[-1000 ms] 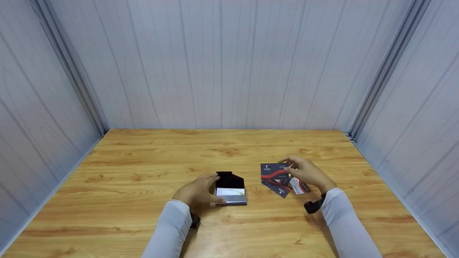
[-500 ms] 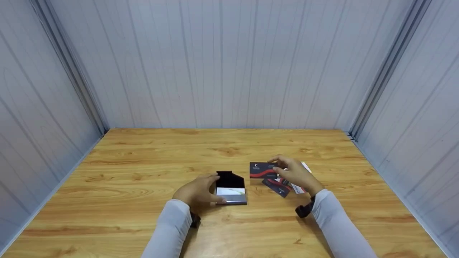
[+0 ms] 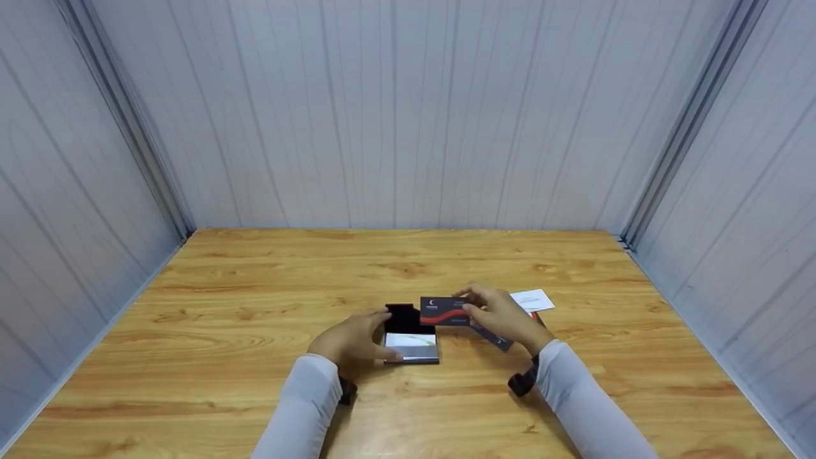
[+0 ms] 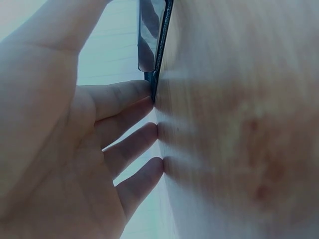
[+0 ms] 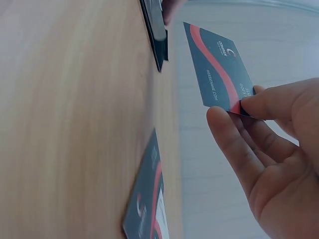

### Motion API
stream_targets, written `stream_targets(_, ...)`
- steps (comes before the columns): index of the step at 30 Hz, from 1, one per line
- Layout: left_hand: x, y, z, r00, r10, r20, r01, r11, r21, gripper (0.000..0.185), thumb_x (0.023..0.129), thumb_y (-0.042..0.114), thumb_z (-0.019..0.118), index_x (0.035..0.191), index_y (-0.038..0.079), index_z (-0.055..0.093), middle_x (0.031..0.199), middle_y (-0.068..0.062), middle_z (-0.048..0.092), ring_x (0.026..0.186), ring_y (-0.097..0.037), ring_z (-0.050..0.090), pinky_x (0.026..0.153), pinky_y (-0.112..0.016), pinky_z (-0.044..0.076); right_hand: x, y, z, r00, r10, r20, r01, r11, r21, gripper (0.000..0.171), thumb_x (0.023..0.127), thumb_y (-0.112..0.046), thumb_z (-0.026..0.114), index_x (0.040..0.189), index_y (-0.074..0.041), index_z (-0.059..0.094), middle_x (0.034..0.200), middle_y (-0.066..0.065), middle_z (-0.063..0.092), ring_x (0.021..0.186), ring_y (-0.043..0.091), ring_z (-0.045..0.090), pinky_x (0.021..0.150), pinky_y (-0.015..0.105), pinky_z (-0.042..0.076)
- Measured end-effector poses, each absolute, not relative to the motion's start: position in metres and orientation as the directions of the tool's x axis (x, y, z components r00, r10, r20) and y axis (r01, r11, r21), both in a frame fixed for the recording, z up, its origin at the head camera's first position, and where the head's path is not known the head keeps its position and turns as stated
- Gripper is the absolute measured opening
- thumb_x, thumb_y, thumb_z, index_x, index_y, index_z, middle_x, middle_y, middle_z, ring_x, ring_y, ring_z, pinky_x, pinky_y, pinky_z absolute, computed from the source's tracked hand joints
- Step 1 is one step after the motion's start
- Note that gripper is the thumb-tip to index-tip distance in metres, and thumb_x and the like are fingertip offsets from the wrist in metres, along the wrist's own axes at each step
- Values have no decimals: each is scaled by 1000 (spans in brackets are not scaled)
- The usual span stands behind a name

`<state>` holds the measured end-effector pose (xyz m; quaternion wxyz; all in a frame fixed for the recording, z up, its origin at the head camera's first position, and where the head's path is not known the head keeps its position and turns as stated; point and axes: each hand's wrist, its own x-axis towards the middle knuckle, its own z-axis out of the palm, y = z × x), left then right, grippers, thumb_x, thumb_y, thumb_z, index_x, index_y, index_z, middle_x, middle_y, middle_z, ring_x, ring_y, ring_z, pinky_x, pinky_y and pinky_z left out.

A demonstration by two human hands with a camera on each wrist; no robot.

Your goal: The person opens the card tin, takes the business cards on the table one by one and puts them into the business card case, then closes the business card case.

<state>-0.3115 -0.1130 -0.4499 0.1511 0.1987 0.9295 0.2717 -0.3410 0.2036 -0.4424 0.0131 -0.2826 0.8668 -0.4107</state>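
On wood-grain table (image 3: 255, 395): right hand (image 3: 503, 315) pinches glossy rectangular card (image 3: 444, 311).

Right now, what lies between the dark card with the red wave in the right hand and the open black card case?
Nothing: the head view shows the dark red-waved card held just right of the open black card case, its edge nearly reaching the lid. The right hand pinches it.

**Card and open case on the worktop**

Dark rectangular business card with a red wave (image 3: 444, 311), held level above the wooden worktop (image 3: 255, 382), just right of the black card case (image 3: 411, 338). The case lies flat, flap raised open, silvery interior showing.
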Motion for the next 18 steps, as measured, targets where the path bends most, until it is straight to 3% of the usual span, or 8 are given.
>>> stream_targets(9,-311,-113,-449,-878,445,-175,279,773,570,97,81,53,81,156,9,37,160,-12,33,147,-33,26,117,-50,26,-339,180,-446,-817,-527,234,-517,492,-700,27,100,-6,58,125,-13,66,103,2,70,95,18,66,81,37,55)
stream_targets(14,-312,-113,-450,-882,437,-179,269,776,570,98,80,55,80,155,9,38,158,-11,35,147,-31,27,117,-48,26,-338,167,-445,-833,-522,184,-468,487,-738,27,101,-7,58,125,-16,66,104,0,69,98,17,65,83,38,54)
stream_targets(18,-314,-113,-451,-883,437,-170,270,771,577,96,80,54,81,154,9,40,156,-9,39,145,-29,31,116,-48,28,-340,157,-444,-815,-544,199,-486,455,-746,26,100,-4,59,124,-12,66,100,3,69,93,18,66,79,36,55)
